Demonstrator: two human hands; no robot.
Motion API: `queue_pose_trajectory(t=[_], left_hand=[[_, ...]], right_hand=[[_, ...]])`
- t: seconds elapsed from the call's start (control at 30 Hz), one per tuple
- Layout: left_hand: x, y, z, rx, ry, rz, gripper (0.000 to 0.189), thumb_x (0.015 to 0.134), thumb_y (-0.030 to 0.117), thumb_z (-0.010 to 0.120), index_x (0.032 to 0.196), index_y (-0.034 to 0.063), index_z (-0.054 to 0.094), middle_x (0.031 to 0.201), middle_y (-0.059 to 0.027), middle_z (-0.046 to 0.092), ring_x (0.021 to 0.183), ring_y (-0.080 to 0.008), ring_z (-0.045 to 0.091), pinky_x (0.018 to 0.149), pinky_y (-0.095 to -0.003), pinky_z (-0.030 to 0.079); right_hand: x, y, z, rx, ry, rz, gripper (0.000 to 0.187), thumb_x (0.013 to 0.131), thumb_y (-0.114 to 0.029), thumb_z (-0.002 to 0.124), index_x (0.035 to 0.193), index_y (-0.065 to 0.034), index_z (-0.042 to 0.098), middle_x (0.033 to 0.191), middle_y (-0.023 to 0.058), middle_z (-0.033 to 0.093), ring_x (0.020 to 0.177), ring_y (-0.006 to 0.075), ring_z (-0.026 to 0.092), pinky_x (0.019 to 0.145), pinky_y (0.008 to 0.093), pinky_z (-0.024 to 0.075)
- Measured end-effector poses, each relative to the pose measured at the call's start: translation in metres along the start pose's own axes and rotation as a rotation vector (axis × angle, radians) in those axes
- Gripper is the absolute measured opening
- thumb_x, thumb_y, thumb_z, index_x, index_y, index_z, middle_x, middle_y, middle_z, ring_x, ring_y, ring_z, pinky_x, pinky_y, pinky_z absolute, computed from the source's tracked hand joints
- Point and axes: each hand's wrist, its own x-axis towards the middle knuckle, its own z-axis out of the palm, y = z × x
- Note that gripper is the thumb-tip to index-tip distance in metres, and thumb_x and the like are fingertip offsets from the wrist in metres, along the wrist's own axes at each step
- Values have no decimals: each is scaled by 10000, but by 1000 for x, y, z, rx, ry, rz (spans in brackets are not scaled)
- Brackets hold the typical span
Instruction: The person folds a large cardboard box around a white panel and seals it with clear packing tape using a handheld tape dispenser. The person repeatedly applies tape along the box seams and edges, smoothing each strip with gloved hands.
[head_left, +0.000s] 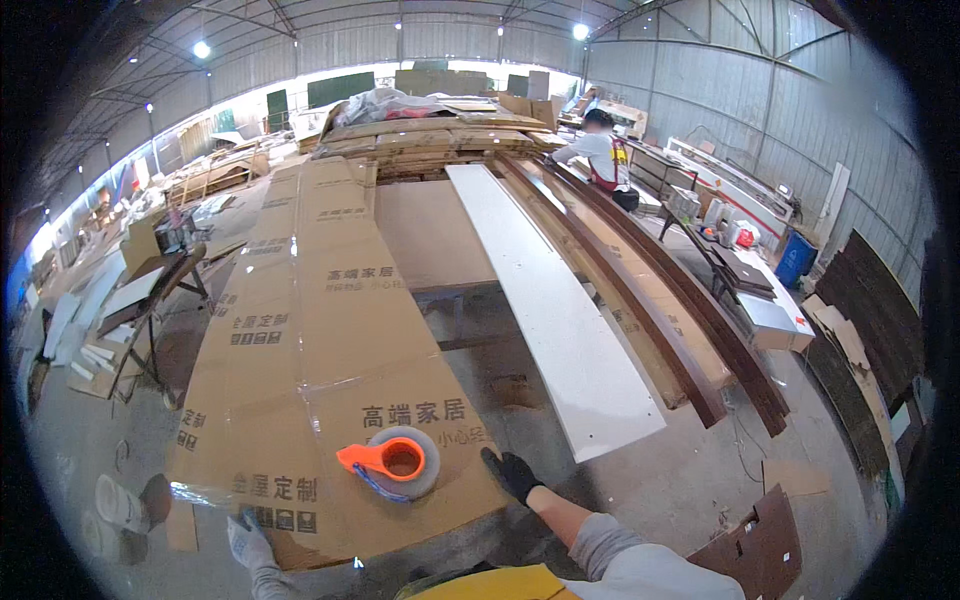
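Note:
A long cardboard-wrapped package (337, 352) with printed writing stretches away before me. On its near end rests an orange tape dispenser (386, 459) with a roll of clear tape (427, 480). My left hand (251, 541), in a white and blue glove, is at the package's near left edge, by a shiny strip of clear tape (199, 493) that juts past the side. My right hand (513, 475), in a black glove, touches the right edge near the corner. Whether either hand's fingers grip the cardboard is hidden.
A white panel (555, 307) and dark brown boards (637, 315) lie lengthwise to the right. Stacked cardboard packages (450, 139) stand at the far end. Another person (600, 154) works beyond the boards. A white bucket (120, 502) stands at left, and a brown board piece (757, 544) at lower right.

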Motion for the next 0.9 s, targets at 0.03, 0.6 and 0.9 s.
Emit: queue_pose_trajectory(t=[0.03,0.6,0.9], left_hand=[[0,3,-3,44,-41,-33,525,971,355,460,1294,-58,480,1213,-239,577,1134,-362,547,957,-427,430],[7,1,-4,64,-58,1,570,976,415,432,1305,-48,472,1228,-236,571,1126,-360,552,939,-422,431],[19,-15,15,-19,-170,11,583,979,457,403,1306,-18,486,1260,-219,562,1153,-348,539,954,-417,420]], right_hand=[[-1,0,-1,18,16,6,898,843,-737,365,1117,86,597,1112,322,593,1073,449,552,948,463,411],[5,-7,0,52,-59,51,935,830,-755,360,1209,81,540,1217,311,548,1124,436,533,965,448,409],[-4,-19,-4,70,32,4,883,858,-727,345,1191,58,573,1146,276,605,1076,386,575,935,434,412]])
